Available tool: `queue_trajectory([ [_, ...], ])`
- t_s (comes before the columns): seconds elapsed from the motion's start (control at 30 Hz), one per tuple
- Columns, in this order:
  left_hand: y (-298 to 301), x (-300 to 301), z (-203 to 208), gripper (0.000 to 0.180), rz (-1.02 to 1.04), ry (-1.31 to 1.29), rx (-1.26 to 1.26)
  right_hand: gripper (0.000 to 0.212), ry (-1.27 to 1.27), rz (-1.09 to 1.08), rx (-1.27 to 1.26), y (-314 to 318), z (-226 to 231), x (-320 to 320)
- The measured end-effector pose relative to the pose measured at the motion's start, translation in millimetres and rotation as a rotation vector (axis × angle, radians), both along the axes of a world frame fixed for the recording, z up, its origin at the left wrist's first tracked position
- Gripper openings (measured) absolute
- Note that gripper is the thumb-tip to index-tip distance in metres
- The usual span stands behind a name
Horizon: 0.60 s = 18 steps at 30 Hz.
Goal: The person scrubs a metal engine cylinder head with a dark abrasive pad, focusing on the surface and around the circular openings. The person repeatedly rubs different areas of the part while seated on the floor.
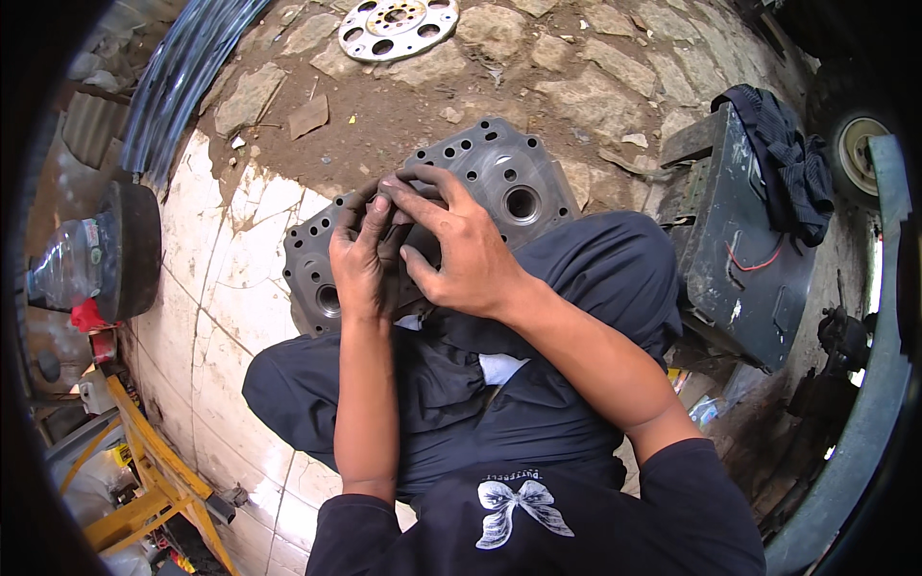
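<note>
A grey metal cylinder head with many bolt holes and large round ports lies on the ground in front of my crossed legs. Over its middle my two hands come together and hide part of it. My left hand is upright with curled fingers and thumb raised. Reaching across from the right, my right hand meets the left fingertips with its index finger and thumb bent. Between the fingertips there seems to be something small and dark, too hidden to name. Both hands look smudged with dark grime.
A round metal plate with holes lies on the stony dirt beyond. At the right stands a dark metal box with a dark cloth over it. Left are a clear plastic bottle and a yellow metal frame.
</note>
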<state>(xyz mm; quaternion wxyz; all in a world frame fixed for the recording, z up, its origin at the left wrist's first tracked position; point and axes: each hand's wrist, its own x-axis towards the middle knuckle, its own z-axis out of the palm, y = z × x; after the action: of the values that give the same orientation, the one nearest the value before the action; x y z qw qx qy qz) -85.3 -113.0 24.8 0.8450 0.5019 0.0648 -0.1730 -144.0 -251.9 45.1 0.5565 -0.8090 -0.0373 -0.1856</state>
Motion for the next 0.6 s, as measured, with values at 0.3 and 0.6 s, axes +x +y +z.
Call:
queue_trajectory([
  [0.3,5.8,4.7,-4.2,0.039,-0.075,-0.082,0.063,0.042,0.391,-0.089,0.316,-32.7,-7.8,15.3],
  [0.6,14.6,10.6,-18.9,0.039,-0.017,-0.193,-0.121,0.026,0.336,-0.083,0.535,-28.4,-13.9,16.5],
])
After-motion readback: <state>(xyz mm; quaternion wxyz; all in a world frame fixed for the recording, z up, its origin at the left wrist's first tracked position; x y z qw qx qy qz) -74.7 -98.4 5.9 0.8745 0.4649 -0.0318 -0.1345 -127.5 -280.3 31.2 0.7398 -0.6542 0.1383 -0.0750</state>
